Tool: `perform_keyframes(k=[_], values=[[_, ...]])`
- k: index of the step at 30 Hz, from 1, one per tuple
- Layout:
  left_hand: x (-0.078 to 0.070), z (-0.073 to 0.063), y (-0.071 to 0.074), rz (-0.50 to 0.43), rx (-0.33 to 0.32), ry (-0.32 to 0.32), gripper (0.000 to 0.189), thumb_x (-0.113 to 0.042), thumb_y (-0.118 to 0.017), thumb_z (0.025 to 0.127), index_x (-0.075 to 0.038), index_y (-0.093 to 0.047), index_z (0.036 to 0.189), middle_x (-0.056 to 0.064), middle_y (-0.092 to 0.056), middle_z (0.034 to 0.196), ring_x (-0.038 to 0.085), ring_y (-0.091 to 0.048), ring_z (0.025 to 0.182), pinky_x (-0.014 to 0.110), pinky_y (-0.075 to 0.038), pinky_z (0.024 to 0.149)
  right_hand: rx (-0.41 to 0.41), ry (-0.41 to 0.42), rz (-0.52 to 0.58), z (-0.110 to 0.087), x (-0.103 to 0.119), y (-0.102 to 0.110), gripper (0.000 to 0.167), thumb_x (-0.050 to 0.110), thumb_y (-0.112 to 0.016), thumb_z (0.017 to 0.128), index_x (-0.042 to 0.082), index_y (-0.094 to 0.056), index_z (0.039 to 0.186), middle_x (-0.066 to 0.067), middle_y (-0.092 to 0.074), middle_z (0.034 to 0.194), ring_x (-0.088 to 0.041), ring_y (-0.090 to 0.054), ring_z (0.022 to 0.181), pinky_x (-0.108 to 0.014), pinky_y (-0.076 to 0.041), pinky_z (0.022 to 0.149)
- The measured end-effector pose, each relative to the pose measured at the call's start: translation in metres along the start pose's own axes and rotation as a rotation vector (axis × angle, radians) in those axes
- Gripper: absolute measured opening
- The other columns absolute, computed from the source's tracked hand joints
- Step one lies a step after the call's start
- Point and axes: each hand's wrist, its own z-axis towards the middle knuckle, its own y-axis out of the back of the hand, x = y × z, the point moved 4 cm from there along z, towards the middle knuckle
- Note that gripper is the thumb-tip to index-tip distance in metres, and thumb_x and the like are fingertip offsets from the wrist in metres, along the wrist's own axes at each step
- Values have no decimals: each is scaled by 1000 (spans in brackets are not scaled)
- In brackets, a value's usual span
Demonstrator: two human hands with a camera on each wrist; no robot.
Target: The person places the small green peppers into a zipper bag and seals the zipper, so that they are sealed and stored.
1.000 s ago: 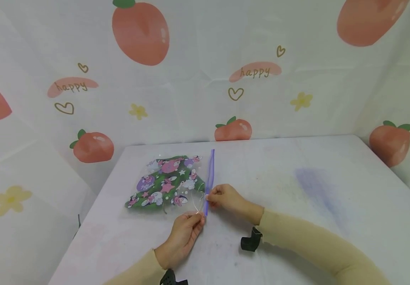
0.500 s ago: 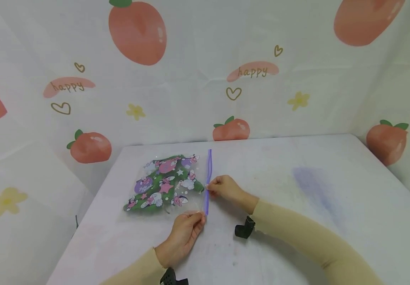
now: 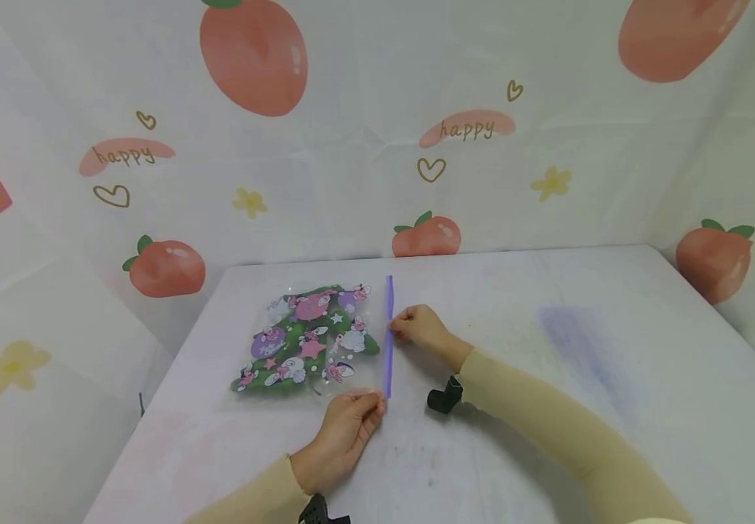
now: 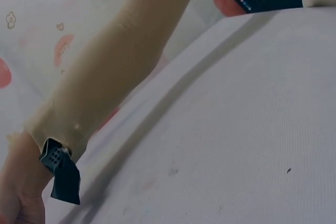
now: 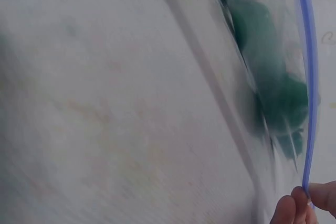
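A clear zip bag [image 3: 311, 342] printed with cartoon figures, stars and balls lies at the left of the table, with green contents inside. Its purple zip strip [image 3: 388, 364] runs along the right side. At the strip's near end, my left hand [image 3: 344, 433] pinches the bag's corner. My right hand [image 3: 426, 331] pinches the strip about midway along. In the right wrist view, thumb and fingertips [image 5: 286, 211] of that hand hold the raised strip, while green contents [image 5: 262, 66] show through the plastic. The left wrist view shows part of the right hand [image 4: 23, 203].
The white table [image 3: 482, 466] carries a blurred purple stain [image 3: 583, 349] on the right. A cloth wall [image 3: 351, 182] printed with peaches stands behind its far edge. A black camera mount [image 3: 445, 397] sits on the right wrist.
My right hand has slid along the zip strip toward its far end. My left hand has stayed at the near corner, shifting slightly right lately along with the bag.
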Motion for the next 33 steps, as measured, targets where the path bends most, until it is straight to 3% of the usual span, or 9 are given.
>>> perform_keyframes(k=[22,33], values=[[10,-10,-16,63,73,49,14,1,-51,95,13,-54,103,4,-58,83,4,-56,73,13,-52,70,-128,-61,-102,35,-9,45,23,15,-64,91,-5,-72,98,-7,-69,77,-13,-57,74,-20,-45,67],[18,-11,-16,74,60,77,10,2,-53,94,10,-56,99,5,-58,84,5,-59,73,15,-53,73,-141,-103,-81,41,-13,56,25,16,-65,91,-7,-71,100,-4,-67,73,-11,-57,71,-19,-44,65]])
